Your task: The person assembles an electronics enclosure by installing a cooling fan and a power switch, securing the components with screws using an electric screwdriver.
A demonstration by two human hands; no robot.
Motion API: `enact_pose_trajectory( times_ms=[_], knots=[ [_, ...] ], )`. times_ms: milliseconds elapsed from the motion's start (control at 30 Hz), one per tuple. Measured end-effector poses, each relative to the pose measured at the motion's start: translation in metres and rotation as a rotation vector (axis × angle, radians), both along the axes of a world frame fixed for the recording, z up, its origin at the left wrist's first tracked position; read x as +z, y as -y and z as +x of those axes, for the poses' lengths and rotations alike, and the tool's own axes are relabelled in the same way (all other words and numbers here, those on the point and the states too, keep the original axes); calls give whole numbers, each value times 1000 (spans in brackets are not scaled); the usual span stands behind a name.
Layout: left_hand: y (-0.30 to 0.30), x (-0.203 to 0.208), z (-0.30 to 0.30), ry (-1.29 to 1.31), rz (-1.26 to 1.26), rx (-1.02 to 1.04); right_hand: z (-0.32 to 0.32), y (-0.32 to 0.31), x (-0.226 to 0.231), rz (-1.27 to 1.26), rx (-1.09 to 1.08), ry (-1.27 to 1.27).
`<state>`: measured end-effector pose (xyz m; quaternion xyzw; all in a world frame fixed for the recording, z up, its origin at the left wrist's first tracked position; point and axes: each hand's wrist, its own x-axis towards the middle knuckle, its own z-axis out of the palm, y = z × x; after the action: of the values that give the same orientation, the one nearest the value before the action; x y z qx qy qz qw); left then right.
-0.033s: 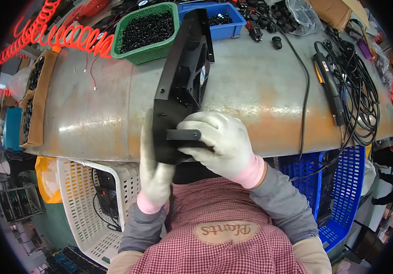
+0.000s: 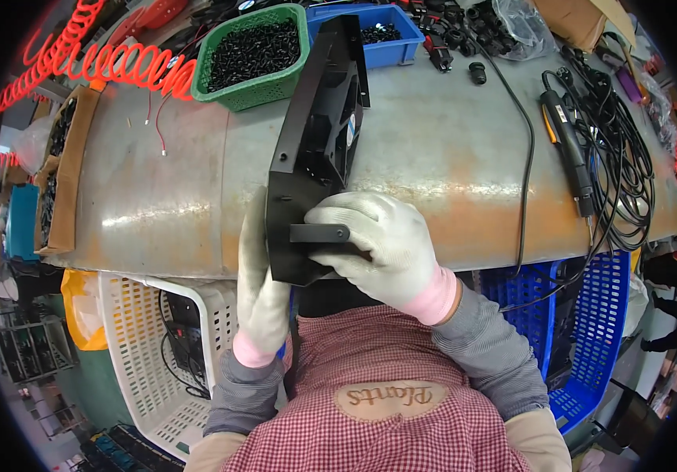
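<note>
A long black metal housing (image 2: 291, 189) stands on edge at the near side of the bench, running away from me. A small black bracket (image 2: 319, 234) sticks out from its near end. My right hand (image 2: 385, 248), in a white glove with a pink cuff, closes on the housing's near right side, its fingers bent around the bracket. My left hand (image 2: 260, 291), gloved the same way, lies flat along the left face with its fingers stretched out. Part of the right fingertips is hidden behind the bracket.
Beyond the housing are a green basket (image 2: 224, 101) of small black parts and a blue bin (image 2: 401, 53). An electric screwdriver (image 2: 566, 149) and coiled black cables lie at right. A white crate (image 2: 130, 346) and a blue crate (image 2: 590, 370) stand below the bench edge.
The housing's near end has shifted very slightly to the right. My left hand has moved a little left and down along its face; my right hand hardly differs.
</note>
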<state>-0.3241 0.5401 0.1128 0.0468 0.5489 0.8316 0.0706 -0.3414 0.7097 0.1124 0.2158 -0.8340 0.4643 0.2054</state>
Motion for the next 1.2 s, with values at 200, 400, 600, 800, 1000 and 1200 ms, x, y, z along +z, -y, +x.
enact_pose_trajectory(
  times_ms=[200, 400, 600, 800, 1000, 1200],
  knots=[
    [25, -1, -14, -111, -454, -132, 2, -3, 1, -45, -13, 10],
    [23, 5, -18, -135, -442, 42, -1, 0, 1, -63, -1, 20],
    [29, 9, -26, -197, -546, -26, -1, -1, 2, -56, 32, 30],
    [33, 6, -28, -229, -558, -61, 2, -4, 3, -31, 23, 53],
    [29, 3, -30, -394, -639, -70, 1, -1, 9, 88, -51, 5],
    [32, -4, -30, -417, -713, -60, -5, 5, -2, 78, -98, -61]
  ],
)
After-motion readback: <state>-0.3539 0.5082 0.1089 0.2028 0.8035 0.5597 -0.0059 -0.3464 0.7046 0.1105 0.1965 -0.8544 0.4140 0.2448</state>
